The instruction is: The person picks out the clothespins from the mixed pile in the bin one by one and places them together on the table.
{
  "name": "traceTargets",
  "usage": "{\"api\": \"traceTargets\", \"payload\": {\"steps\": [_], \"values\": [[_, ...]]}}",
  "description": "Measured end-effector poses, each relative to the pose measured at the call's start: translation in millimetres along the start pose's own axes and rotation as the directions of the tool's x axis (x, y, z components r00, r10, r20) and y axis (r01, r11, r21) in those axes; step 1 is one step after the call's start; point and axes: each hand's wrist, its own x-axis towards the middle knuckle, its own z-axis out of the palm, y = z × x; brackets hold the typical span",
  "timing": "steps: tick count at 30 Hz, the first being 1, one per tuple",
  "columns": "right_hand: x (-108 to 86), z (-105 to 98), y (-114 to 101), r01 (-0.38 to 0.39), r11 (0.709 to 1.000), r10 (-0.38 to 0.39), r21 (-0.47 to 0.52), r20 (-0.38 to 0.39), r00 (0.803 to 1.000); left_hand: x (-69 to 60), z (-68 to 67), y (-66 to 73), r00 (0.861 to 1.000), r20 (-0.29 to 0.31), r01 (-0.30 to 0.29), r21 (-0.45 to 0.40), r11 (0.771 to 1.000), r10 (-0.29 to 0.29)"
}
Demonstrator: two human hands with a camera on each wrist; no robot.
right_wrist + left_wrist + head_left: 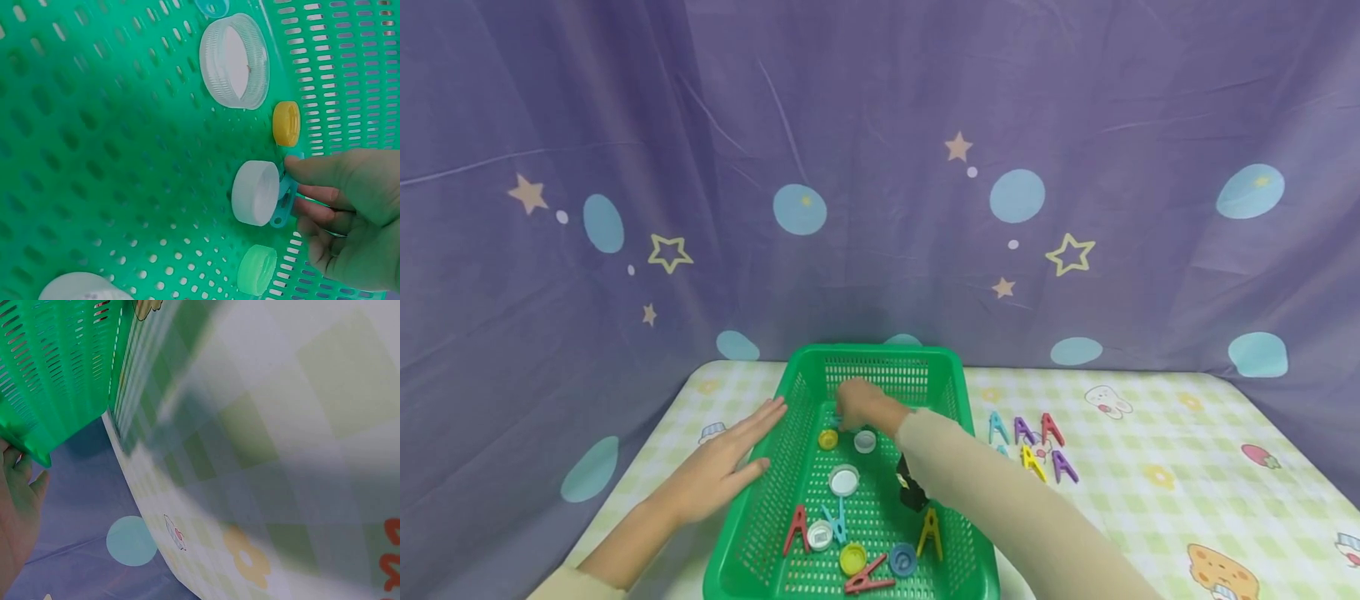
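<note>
In the head view a green basket (741, 517) holds bottle caps and clothespins. My right hand (859, 402) reaches into its far part; in the right wrist view that hand (350, 219) pinches a light blue clothespin (286, 199) between thumb and fingers. Beside the clothespin are a white cap (255, 192), a yellow cap (287, 124) and a green cap (257, 270). My left hand (718, 467) rests with fairly straight fingers at the basket's left rim; in the left wrist view the fingers of this hand (22, 506) touch the rim (40, 456).
Right of the basket, several clothespins lie on the checked cloth, among them a red one (1052, 429), a yellow one (1032, 463) and a purple one (1063, 467). A black object (912, 487) is in the basket, partly under my right forearm. A purple curtain (880, 167) hangs behind.
</note>
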Motion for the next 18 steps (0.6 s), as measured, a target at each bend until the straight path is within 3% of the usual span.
{"api": "traceTargets", "payload": {"steps": [8, 18], "values": [[-2.5, -12, 4, 0.068, 0.998, -0.067, -0.018, 0.034, 0.997, 0.8, -1.1, 1.0, 1.000, 0.006, 0.001, 0.002, 1.000, -0.001], [-20.7, -39, 15, 0.210, 0.977, -0.212, 0.031, 0.144, 0.967, 0.1, -2.0, 2.9, 1.000, 0.006, 0.003, 0.005, 1.000, -0.003]]}}
